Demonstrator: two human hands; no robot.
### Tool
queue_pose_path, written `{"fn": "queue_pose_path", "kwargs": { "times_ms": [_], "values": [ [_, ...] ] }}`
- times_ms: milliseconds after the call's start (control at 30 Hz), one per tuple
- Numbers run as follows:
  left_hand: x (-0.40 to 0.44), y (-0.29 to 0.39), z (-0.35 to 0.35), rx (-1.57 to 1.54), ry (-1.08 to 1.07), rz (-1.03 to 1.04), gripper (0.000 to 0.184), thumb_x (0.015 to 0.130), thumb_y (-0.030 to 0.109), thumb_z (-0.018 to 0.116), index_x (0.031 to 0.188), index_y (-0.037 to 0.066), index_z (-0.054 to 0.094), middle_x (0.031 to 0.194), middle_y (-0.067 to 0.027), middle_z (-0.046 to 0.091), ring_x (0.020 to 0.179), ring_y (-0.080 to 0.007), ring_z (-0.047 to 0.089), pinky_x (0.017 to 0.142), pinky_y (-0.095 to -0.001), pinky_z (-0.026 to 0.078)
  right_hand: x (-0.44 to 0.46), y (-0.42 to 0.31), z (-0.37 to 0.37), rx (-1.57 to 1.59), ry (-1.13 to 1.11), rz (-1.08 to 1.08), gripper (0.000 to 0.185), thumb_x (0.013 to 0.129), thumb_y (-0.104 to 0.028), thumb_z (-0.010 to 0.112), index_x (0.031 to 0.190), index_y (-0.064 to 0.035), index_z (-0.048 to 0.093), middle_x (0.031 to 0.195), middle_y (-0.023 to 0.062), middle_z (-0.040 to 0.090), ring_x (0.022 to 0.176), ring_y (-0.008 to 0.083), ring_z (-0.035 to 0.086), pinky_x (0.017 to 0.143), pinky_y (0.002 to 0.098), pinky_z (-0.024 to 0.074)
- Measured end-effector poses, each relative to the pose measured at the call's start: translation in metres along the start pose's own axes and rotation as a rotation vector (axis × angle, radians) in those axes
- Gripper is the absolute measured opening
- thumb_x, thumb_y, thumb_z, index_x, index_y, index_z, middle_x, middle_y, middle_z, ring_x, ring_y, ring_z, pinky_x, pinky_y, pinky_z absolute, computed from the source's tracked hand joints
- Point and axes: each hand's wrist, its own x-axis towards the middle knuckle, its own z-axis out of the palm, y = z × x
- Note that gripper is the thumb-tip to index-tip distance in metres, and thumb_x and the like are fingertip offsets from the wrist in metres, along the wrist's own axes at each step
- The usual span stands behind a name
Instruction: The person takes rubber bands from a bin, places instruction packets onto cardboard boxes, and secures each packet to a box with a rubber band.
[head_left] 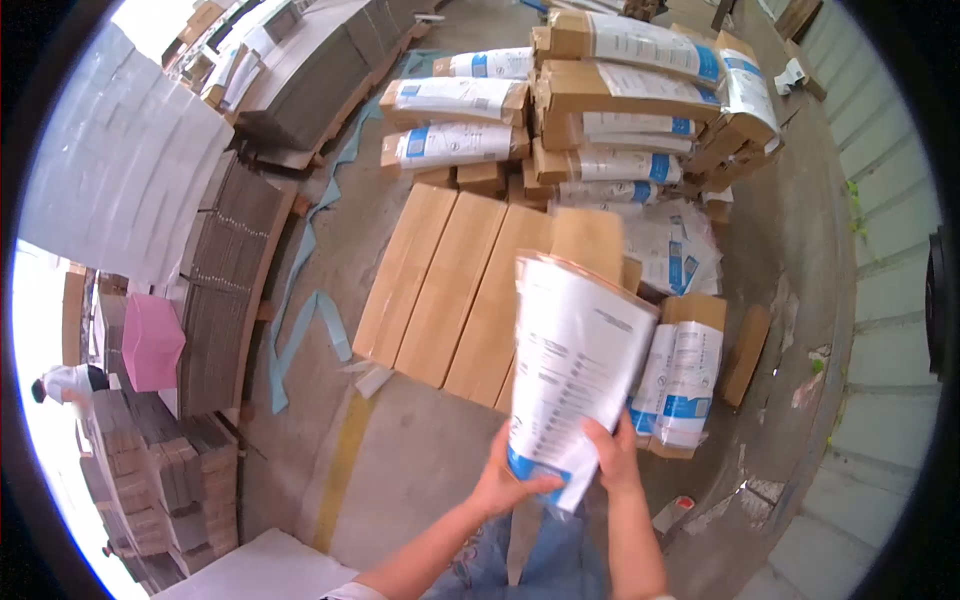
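Both hands hold a long cardboard box with a white and blue printed plastic bag over it, its far end bare brown card. My left hand grips the near left corner, the thumb across the blue band. My right hand is closed on the near right edge, thumb on the white print. Beneath and beyond it, several plain brown boxes lie side by side. Just right of it are bagged boxes with blue bands. The underside of the held box is hidden.
Bagged boxes are piled at the back. Loose printed bags lie before them. Flat cardboard stacks stand at left, with a pink piece. A blue strap trails over the floor. A person is far left. A ribbed wall runs along the right.
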Motion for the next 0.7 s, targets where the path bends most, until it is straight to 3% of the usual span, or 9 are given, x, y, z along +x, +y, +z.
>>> {"fn": "queue_pose_path", "kwargs": {
  "times_ms": [67,167,267,367,500,600,700],
  "values": [
    [0.007,-0.004,-0.033,-0.038,0.02,-0.048,0.109,0.054,0.012,0.087,0.137,0.001,0.017,0.127,-0.0126,0.044,0.119,-0.0215,0.042,0.101,-0.036,0.035,0.018,0.018,0.032,-0.039,-0.06,0.034,0.05,0.079,-0.016,0.066,0.119,0.0049,0.044,0.111,0.0123,0.055,0.1,0.0185,0.052,0.087,0.0307,0.042],
    [0.023,-0.027,-0.079,-0.027,0.063,-0.223,0.105,0.054,0.009,0.085,0.136,0.002,0.02,0.124,-0.012,0.047,0.116,-0.0215,0.045,0.097,-0.0352,0.039,0.044,0.074,0.053,0.163,-0.086,0.217,0.051,0.074,-0.012,0.067,0.118,0.0045,0.045,0.11,0.0132,0.056,0.099,0.0209,0.054,0.087,0.032,0.0424],
    [0.044,-0.061,-0.115,0.101,0.035,-0.216,0.102,0.05,0.012,0.085,0.131,0.0,0.025,0.119,-0.0124,0.049,0.111,-0.0223,0.049,0.094,-0.0338,0.041,0.05,0.095,0.06,0.15,-0.056,0.28,0.054,0.07,-0.006,0.066,0.118,0.0037,0.045,0.109,0.0132,0.057,0.099,0.0229,0.055,0.087,0.0334,0.0427],
    [0.056,-0.072,-0.123,-0.051,-0.024,-0.36,0.097,0.051,0.011,0.085,0.129,0.002,0.029,0.117,-0.0115,0.052,0.108,-0.0217,0.052,0.09,-0.034,0.044,0.054,0.098,0.061,0.191,-0.019,0.341,0.053,0.068,-0.002,0.062,0.118,0.0032,0.046,0.108,0.0127,0.057,0.099,0.024,0.055,0.088,0.035,0.0432],
    [0.064,-0.067,-0.099,0.086,0.107,-0.447,0.087,0.052,0.009,0.084,0.122,-0.004,0.035,0.112,-0.0136,0.055,0.103,-0.0218,0.054,0.088,-0.0328,0.045,0.06,0.097,0.062,0.147,0.026,0.343,0.053,0.068,-0.005,0.066,0.116,0.0029,0.047,0.108,0.0118,0.057,0.098,0.0251,0.055,0.088,0.0359,0.0434],
    [0.076,-0.1,-0.103,-0.007,0.016,-0.385,0.075,0.052,0.007,0.083,0.116,-0.004,0.043,0.105,-0.0139,0.059,0.096,-0.0219,0.059,0.083,-0.0327,0.048,0.055,0.096,0.06,-0.039,0.02,0.287,0.053,0.071,-0.01,0.068,0.117,0.0028,0.045,0.107,0.0137,0.057,0.098,0.0269,0.056,0.086,0.0356,0.0439],
    [0.078,-0.11,-0.102,0.029,0.1,-0.414,0.064,0.052,0.005,0.081,0.108,-0.003,0.051,0.097,-0.0128,0.063,0.088,-0.0217,0.062,0.079,-0.0327,0.05,0.029,0.095,0.07,-1.136,0.317,-0.377,0.047,0.074,-0.012,0.068,0.114,0.0027,0.049,0.108,0.0156,0.057,0.097,0.0263,0.056,0.084,0.0334,0.0443]
  ]
}}
